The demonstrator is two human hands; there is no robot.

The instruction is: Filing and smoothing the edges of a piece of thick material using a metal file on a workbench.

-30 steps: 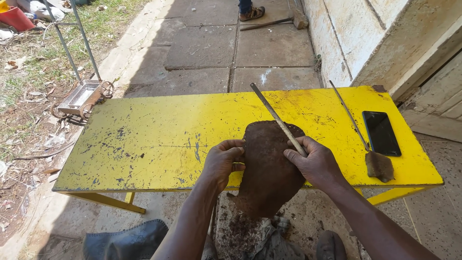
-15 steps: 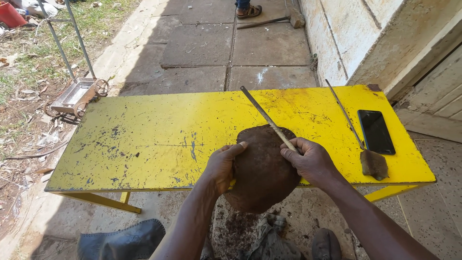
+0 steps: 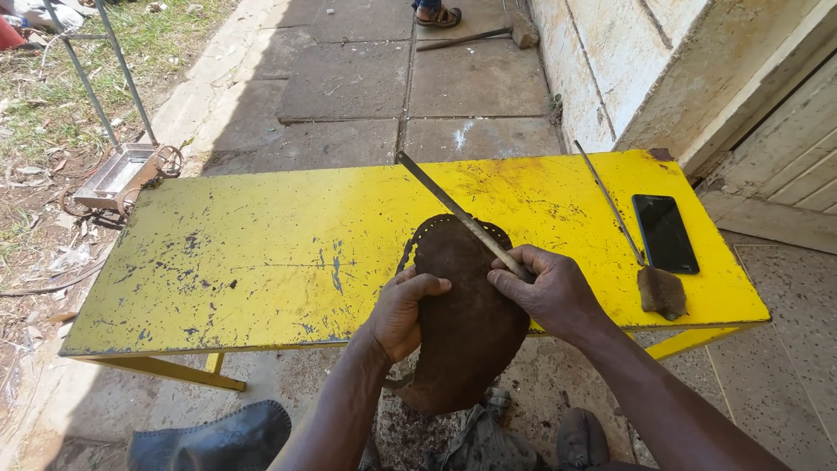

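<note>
Left hand (image 3: 403,307): closed on the left edge of the brown leather piece (image 3: 462,314), thumb laid across its face.
Right hand (image 3: 545,292): fisted round the lower end of a long metal rod (image 3: 458,214), which slanted up and away to the left over the leather.
Leather piece: lay half on the near edge of the yellow table (image 3: 261,253), lower half hanging off toward the person's lap; a row of punched holes showed along its upper rim.
Change: against the views from a second and half a second back, the leather sat higher on the table and flatter, the scalloped rim now in plain sight; the rod's tilt was much the same.
Reading: the work looked like steadying and repositioning, rod bearing on the leather rather than lifted off it.
Nearby: black phone (image 3: 664,232) and a thin tool with a dark wad (image 3: 661,290) at its end, right side of table, well apart from both hands.
Ground: dark leather piece (image 3: 218,436) below the table, left.
</note>
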